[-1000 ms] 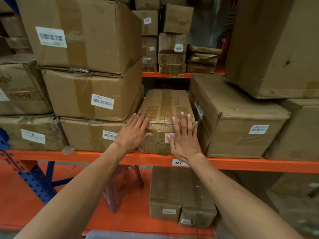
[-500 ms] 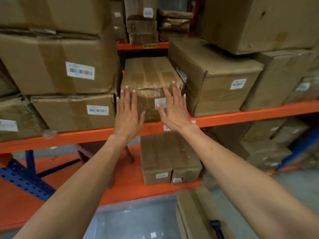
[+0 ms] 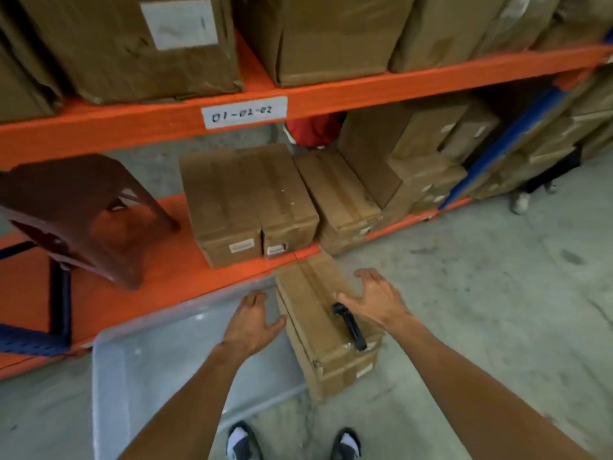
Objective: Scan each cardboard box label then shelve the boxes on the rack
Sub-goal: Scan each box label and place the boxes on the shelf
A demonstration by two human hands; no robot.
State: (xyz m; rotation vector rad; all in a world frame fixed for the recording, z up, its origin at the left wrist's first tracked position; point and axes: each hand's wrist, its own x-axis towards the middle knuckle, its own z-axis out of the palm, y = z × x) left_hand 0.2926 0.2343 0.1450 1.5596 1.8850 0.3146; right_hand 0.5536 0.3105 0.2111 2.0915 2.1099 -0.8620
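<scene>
Since it lies flat on the concrete floor (image 3: 481, 293) just in front of the rack's (image 3: 365, 91) bottom shelf, the box (image 3: 318, 330) to be handled next is easy to reach from above. It is a long, narrow cardboard carton, taped along its seams, with a small white label (image 3: 364, 370) on the near end face. A black scanner (image 3: 350, 327) rests loose on its top. The cardboard looks stiff and dry rather than slick, though the near corners seem slightly crushed, so I judge it firm enough to be squeezed by its long sides. Its weight cannot be read; sealed stock of this shape may well be dense, so a grip low on both long sides, or under the ends, looks safest. The scanner would slide off if the box tilted, so it should come off first.

The right hand (image 3: 376, 302) hovers over the top, fingers spread wide and holding nothing, its thumb close to the scanner's head; whether it touches is unclear. The left hand (image 3: 252, 322) is beside the left long side, fingers loose and empty, over a pale tray (image 3: 109, 376) on the floor. Two shoes (image 3: 242, 441) show below. Similar boxes sit on the bottom shelf beyond, near a brown stool (image 3: 83, 207), and larger cartons fill the shelf above, tagged 01-02-02 (image 3: 243, 112).
</scene>
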